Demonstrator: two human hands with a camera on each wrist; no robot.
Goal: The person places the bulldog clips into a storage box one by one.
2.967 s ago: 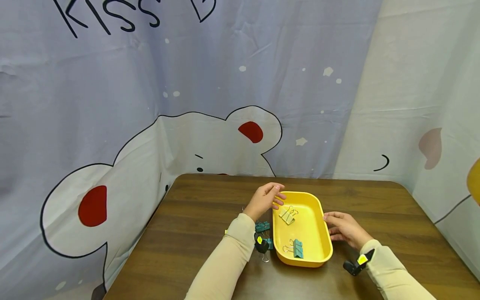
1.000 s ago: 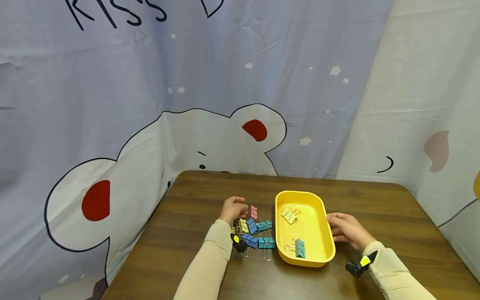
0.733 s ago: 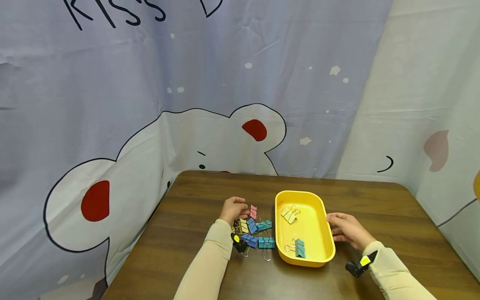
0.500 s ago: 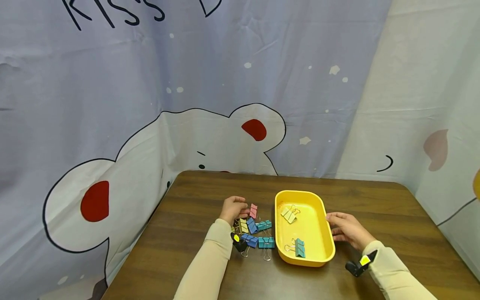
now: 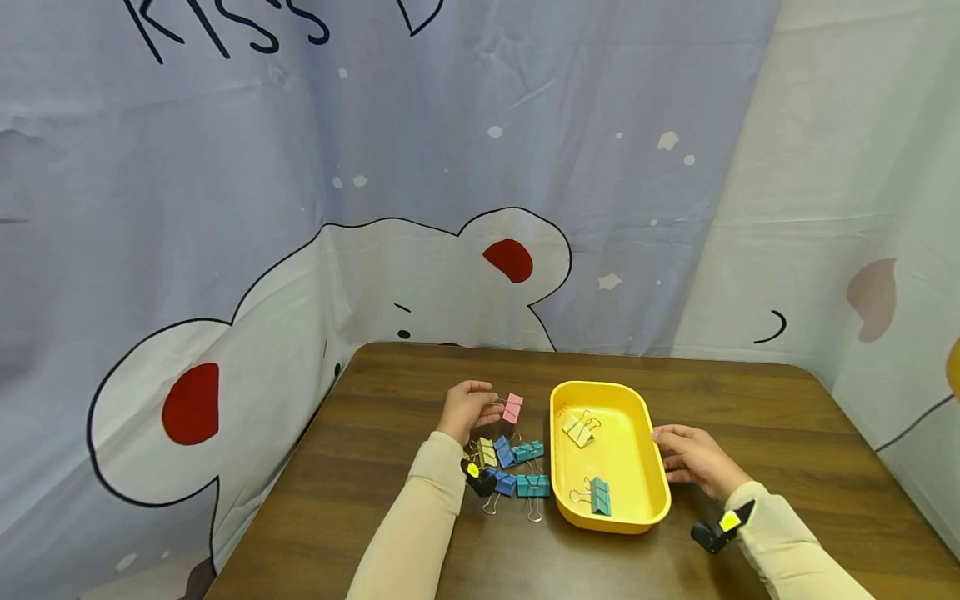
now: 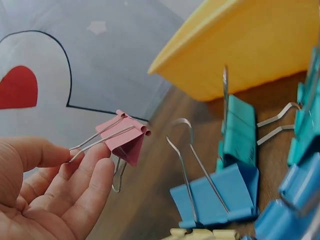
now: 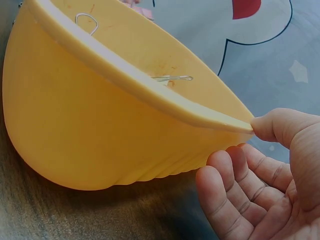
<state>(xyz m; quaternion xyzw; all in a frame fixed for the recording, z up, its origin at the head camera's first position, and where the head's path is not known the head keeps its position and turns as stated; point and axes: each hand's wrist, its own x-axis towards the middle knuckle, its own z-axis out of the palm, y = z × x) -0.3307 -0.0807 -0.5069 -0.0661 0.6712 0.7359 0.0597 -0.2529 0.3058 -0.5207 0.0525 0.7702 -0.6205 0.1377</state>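
My left hand (image 5: 467, 410) pinches a pink binder clip (image 5: 513, 408) by its wire handle, thumb against fingers. In the left wrist view the pink clip (image 6: 125, 135) hangs in the air with its body pointing away from the fingertips. Below that hand lie a yellow clip (image 5: 487, 452), blue clips (image 5: 505, 451) and teal clips (image 5: 533, 486). My right hand (image 5: 699, 458) holds the right side of a yellow tray (image 5: 606, 523). In the right wrist view its thumb is on the rim and its bent fingers are at the outer wall. Inside the tray are a pale yellow clip (image 5: 578, 431) and a teal clip (image 5: 599, 497).
Everything stands on a brown wooden table (image 5: 405, 375) with rounded far corners. A printed fabric curtain (image 5: 420, 150) hangs behind and around it. The loose clips lie close along the tray's left side, some overlapping in view.
My left hand came from over the tray to the loose clips, then lifted the pink clip up and slightly right from the pile. The right hand stays at the tray.
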